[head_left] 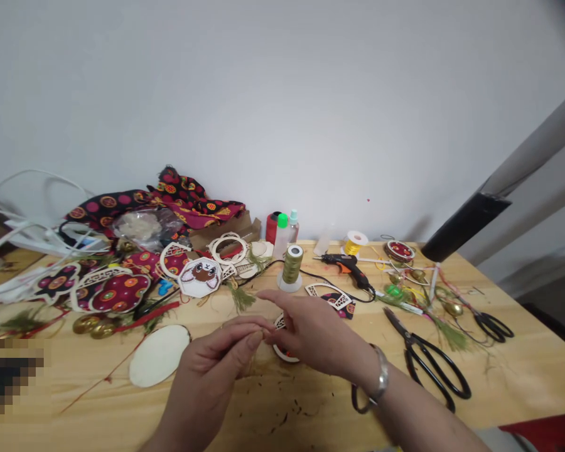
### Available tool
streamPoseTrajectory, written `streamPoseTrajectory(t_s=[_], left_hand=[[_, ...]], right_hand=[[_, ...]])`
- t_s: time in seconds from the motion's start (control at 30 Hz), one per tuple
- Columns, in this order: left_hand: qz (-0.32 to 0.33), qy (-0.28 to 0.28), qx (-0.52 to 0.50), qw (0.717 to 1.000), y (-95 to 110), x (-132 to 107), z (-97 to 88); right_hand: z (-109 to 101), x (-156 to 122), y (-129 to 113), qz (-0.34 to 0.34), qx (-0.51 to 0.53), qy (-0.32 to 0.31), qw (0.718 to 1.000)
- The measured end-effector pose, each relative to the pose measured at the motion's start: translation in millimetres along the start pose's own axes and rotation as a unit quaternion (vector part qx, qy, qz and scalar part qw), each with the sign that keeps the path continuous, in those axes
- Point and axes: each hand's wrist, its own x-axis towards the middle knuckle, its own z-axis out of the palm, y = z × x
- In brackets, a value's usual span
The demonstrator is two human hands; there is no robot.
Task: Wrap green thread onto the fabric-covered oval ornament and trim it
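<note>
Our left hand has its grip pressed together; we can't see what is in it. Our right hand points one finger left, and we can't tell its grip. One round wood piece peeks out behind it, too hidden to show its long way. One green spool stands straight up. On the bench we count one white oval slanting up to the right, two gold bells and one glue gun.

Pale wooden round-rimmed ornament with openwork lattice and dark, red-flecked inside, apparently flat on light wood tabletop; lattice at upper left, right side hidden behind right hand.
</note>
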Motion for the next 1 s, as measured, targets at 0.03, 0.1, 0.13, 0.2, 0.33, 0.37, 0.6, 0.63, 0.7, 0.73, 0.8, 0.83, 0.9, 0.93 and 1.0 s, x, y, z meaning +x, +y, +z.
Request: streamPoseTrajectory(t_s=[0.03, 0.1, 0.13, 0.2, 0.33, 0.37, 0.6, 0.63, 0.7, 0.73, 0.8, 0.83, 0.9, 0.93, 1.0], left_hand=[[-0.005, 0.002, -0.015, 1.000, -1.2, 0.6, -0.7], [-0.010, 0.006, -0.041, 0.999, -2.5, 1.3, -1.4], [-0.012, 0.008, -0.054, 0.998, -2.6, 1.5, -1.5], [-0.020, 0.016, -0.082, 0.996, -1.5, 2.1, -1.6], [-0.045, 0.033, -0.137, 0.989, 3.0, 4.6, -2.2], [-0.050, 0.036, -0.146, 0.987, 4.1, 5.6, -2.3], [-0.084, 0.046, -0.181, 0.979, 11.3, 12.4, 1.3], [-0.087, 0.045, -0.185, 0.978, 12.2, 12.7, 1.8], [-0.090, 0.043, -0.190, 0.977, 13.7, 12.6, 2.3], [-0.092, 0.041, -0.190, 0.977, 14.1, 12.2, 2.1], [-0.092, 0.039, -0.189, 0.977, 13.6, 10.9, 1.2], [-0.092, 0.038, -0.186, 0.977, 12.5, 10.2, 0.3], [-0.092, 0.033, -0.175, 0.980, 8.5, 8.5, -2.3], [-0.093, 0.031, -0.168, 0.981, 5.7, 7.6, -4.2], [-0.098, 0.032, -0.154, 0.983, -1.0, 5.3, -9.0]], right_hand=[[5.4, 6.6, 1.8, 0.008, 0.007, 0.002, 1.000], [14.1, 19.8, 5.8, 0.022, 0.043, 0.016, 0.999], [16.8, 25.9, 7.5, 0.026, 0.068, 0.024, 0.997], [18.4, 36.4, 9.8, 0.037, 0.135, 0.030, 0.990], [10.9, 52.3, 8.7, 0.060, 0.278, 0.021, 0.959], [8.1, 55.9, 7.8, 0.057, 0.298, 0.027, 0.953], [-14.2, 79.2, 10.2, 0.083, 0.357, 0.103, 0.925], [-18.6, 81.1, 11.8, 0.087, 0.357, 0.115, 0.923], [-28.3, 83.0, 14.8, 0.091, 0.357, 0.146, 0.918], [-33.5, 83.1, 16.0, 0.091, 0.356, 0.162, 0.916], [-44.1, 81.7, 17.5, 0.084, 0.352, 0.194, 0.912], [-49.3, 80.4, 17.5, 0.078, 0.347, 0.208, 0.911], [-59.3, 76.9, 15.9, 0.063, 0.332, 0.234, 0.912], [-64.1, 75.0, 14.1, 0.056, 0.324, 0.244, 0.912], [-73.6, 71.3, 8.5, 0.042, 0.314, 0.265, 0.911]])
